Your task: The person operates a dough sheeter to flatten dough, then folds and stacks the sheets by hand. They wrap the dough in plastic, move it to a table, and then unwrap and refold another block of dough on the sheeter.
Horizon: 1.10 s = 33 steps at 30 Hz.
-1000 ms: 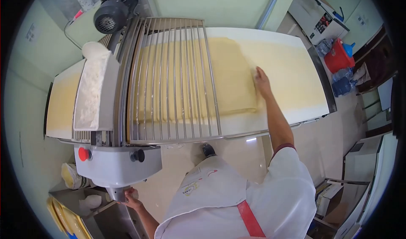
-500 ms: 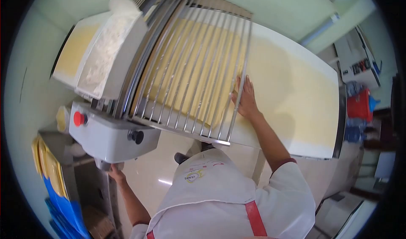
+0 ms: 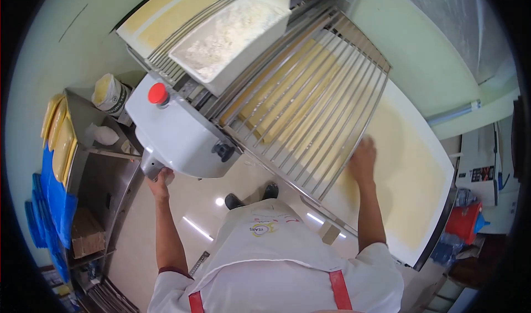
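A large sheeting machine with a white belt spans the view. Under its metal guard grille lies a yellow dough sheet. My left hand has its fingers wrapped round a grey lever below the machine's housing. Just right of the grille's outer edge, my right hand is over the belt, blurred; whether it touches the dough or holds anything cannot be made out.
A tray of flour sits atop the machine beside a red button. At the left are a metal shelf, a white sack and blue and yellow bags. A red container is at the right.
The view has turned and shifted, so the machine appears higher and farther right. The dough sheet lies farther in under the grille, away from my right hand. My left hand remains at the lever.
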Available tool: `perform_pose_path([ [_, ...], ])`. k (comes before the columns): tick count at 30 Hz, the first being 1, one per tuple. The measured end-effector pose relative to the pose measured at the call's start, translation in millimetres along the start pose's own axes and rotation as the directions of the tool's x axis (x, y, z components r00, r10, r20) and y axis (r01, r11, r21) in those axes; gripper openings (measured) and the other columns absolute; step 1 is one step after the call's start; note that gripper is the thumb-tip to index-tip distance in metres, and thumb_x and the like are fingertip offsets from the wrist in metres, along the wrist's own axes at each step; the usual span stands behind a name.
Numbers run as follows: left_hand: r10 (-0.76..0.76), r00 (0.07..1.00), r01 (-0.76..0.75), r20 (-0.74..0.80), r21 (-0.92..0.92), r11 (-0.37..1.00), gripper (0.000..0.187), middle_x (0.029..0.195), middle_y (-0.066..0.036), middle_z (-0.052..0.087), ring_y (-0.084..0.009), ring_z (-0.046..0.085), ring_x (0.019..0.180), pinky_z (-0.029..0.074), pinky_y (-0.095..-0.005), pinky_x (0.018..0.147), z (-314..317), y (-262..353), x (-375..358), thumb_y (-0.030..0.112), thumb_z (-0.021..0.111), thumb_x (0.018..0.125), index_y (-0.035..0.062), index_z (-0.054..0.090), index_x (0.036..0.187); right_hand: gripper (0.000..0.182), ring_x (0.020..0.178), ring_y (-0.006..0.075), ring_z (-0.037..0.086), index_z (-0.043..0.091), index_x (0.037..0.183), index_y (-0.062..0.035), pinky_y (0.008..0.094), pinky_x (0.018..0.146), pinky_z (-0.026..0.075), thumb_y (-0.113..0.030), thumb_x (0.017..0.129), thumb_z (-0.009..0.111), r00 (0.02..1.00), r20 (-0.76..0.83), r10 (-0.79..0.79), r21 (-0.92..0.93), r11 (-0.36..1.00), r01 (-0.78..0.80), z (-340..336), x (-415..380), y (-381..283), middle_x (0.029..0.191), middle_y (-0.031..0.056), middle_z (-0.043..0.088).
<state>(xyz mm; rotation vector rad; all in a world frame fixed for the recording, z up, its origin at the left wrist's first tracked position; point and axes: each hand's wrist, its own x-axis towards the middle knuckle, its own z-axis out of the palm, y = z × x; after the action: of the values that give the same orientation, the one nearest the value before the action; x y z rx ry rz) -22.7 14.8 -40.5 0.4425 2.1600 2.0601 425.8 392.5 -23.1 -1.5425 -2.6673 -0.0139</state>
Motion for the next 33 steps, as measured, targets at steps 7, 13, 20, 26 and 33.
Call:
perform_pose_path([
  [7, -0.038, 0.996, 0.038, 0.083, 0.01, 0.999, 0.022, 0.075, -0.009, 0.064, -0.0176, 0.064, 0.064, 0.052, -0.0296, 0.061, -8.0, -7.9, 6.5, 0.018, 0.069, 0.078, -0.0012, 0.062, 0.086, 0.047, 0.132, 0.0382, 0.034, 0.05, 0.125, -0.0031, 0.0466, 0.11, 0.026, -0.003, 0.08, 0.063, 0.89, -0.419, 0.181, 0.59, 0.799, 0.116, -48.1, 7.5, -116.1, 0.138, 0.022, 0.041],
  [13, -0.107, 0.986, 0.111, 0.129, -0.026, 0.993, 0.02, 0.075, -0.008, 0.064, -0.0191, 0.065, 0.066, 0.053, -0.0311, 0.062, -5.8, 4.4, 6.2, 0.015, 0.071, 0.076, -0.0008, 0.062, 0.085, 0.034, 0.115, 0.0262, 0.049, 0.052, 0.115, 0.0024, 0.0366, 0.1, 0.036, -0.023, 0.093, 0.056, 0.935, -0.343, -0.095, 0.93, 0.107, 0.352, -78.4, -15.9, -318.3, 0.122, 0.0151, 0.054],
  [20, -0.064, 0.921, 0.023, 0.384, 0.109, 0.994, 0.03, 0.076, -0.002, 0.064, -0.0104, 0.056, 0.071, 0.045, -0.0281, 0.063, -27.6, 3.2, 19.6, 0.027, 0.075, 0.076, 0.0025, 0.066, 0.09, 0.039, 0.081, 0.0119, 0.053, 0.063, 0.097, -0.0044, 0.0289, 0.075, 0.043, -0.038, 0.098, 0.045, 0.978, 0.03, 0.205, 0.921, -0.387, 0.053, -41.3, 16.6, -346.1, 0.087, 0.0018, 0.058],
  [26, -0.019, 0.907, -0.011, 0.421, 0.07, 0.998, 0.027, 0.062, -0.004, 0.061, -0.0103, 0.054, 0.059, 0.046, -0.0288, 0.058, -29.4, 6.1, 23.4, 0.026, 0.075, 0.074, 0.001, 0.066, 0.08, 0.04, 0.088, 0.0186, 0.061, 0.06, 0.106, -0.0013, 0.0332, 0.079, 0.048, -0.037, 0.099, 0.042, 0.968, -0.022, 0.251, 0.92, -0.373, 0.118, -64.4, 11.0, -358.7, 0.096, 0.009, 0.064],
  [33, 0.155, 0.927, -0.167, 0.343, 0.006, 0.986, 0.023, 0.061, -0.01, 0.063, -0.0154, 0.06, 0.054, 0.047, -0.0308, 0.054, -23.1, -7.9, 26.5, 0.021, 0.076, 0.07, 0.0008, 0.066, 0.074, 0.041, 0.087, 0.0186, 0.061, 0.058, 0.106, 0.0004, 0.035, 0.079, 0.048, -0.036, 0.1, 0.04, 0.968, -0.003, 0.251, 0.917, -0.385, 0.102, -75.5, 6.2, -365.0, 0.098, 0.0093, 0.063],
])
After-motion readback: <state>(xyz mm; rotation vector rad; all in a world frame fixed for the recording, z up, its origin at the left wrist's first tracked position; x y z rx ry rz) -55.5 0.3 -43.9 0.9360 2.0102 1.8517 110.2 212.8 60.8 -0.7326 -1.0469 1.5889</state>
